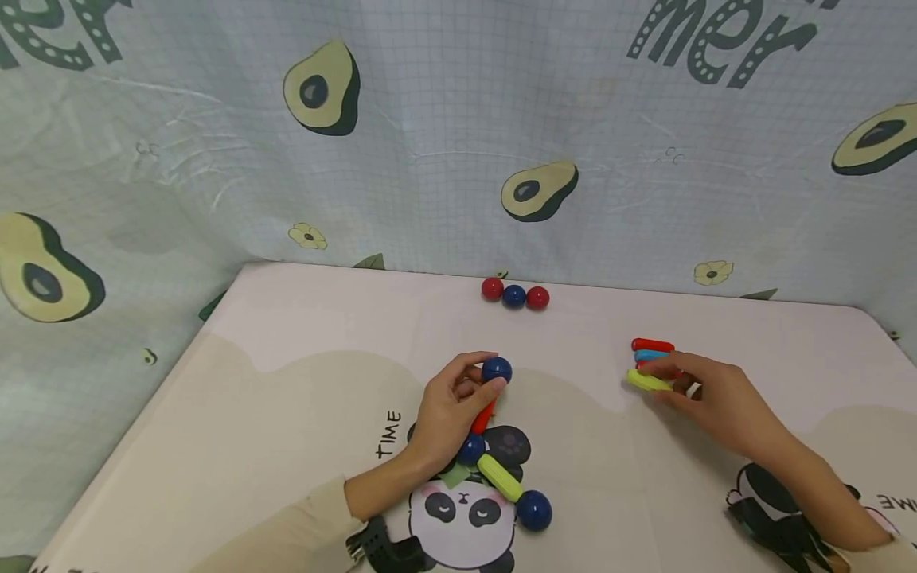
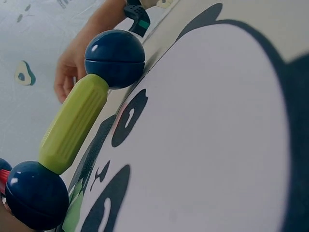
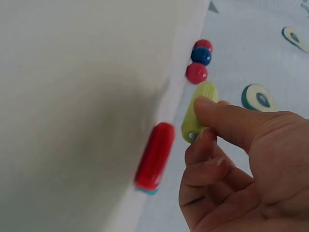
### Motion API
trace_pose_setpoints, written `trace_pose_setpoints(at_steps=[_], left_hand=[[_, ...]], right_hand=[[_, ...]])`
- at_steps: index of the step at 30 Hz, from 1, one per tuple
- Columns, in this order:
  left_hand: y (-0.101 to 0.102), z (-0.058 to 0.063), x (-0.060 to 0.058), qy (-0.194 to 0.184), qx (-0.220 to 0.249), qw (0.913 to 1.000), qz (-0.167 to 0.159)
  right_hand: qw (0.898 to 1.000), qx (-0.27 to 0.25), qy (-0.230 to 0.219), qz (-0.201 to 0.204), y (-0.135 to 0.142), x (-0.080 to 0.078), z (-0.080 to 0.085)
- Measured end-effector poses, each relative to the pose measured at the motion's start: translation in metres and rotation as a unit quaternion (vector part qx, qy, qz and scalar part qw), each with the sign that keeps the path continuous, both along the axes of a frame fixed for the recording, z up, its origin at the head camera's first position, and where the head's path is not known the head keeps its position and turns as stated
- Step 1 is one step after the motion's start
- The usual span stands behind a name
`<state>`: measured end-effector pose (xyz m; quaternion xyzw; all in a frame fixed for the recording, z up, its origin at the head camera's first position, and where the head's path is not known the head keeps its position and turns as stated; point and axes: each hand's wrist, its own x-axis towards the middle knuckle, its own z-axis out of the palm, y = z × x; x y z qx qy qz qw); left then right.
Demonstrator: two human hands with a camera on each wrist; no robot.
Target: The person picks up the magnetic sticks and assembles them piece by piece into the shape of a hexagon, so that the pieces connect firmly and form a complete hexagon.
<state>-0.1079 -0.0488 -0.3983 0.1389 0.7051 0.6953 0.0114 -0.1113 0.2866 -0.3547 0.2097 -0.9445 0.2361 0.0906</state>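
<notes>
My left hand (image 1: 440,418) pinches a dark blue ball (image 1: 497,369) at the upper end of a joined chain. Down from it run a red rod (image 1: 483,417), a second blue ball (image 1: 471,450), a yellow-green rod (image 1: 500,477) and a third blue ball (image 1: 533,510). The left wrist view shows the chain's lower yellow-green rod (image 2: 75,123) close up between two balls. Over at the right, my right hand (image 1: 723,398) pinches a loose yellow-green rod (image 3: 207,94) between thumb and fingers. Beside it lie a red rod (image 1: 652,344) and a light blue rod (image 1: 650,356), partly hidden.
Near the table's back edge sit a red ball (image 1: 492,289), a blue ball (image 1: 513,297) and another red ball (image 1: 537,298) in a row. The tabletop cover (image 1: 286,446) has printed pandas. Behind it hangs an avocado-patterned sheet (image 1: 430,95).
</notes>
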Motion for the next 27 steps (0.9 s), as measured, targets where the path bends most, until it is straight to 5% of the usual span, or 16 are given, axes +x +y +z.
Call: trace_pose_setpoints(at_steps=[27], left_hand=[[0.0, 0.004, 0.0, -0.01, -0.015, 0.9998, 0.005]], right_hand=[[0.988, -0.059, -0.073, 0.119, -0.1, -0.027, 0.028]])
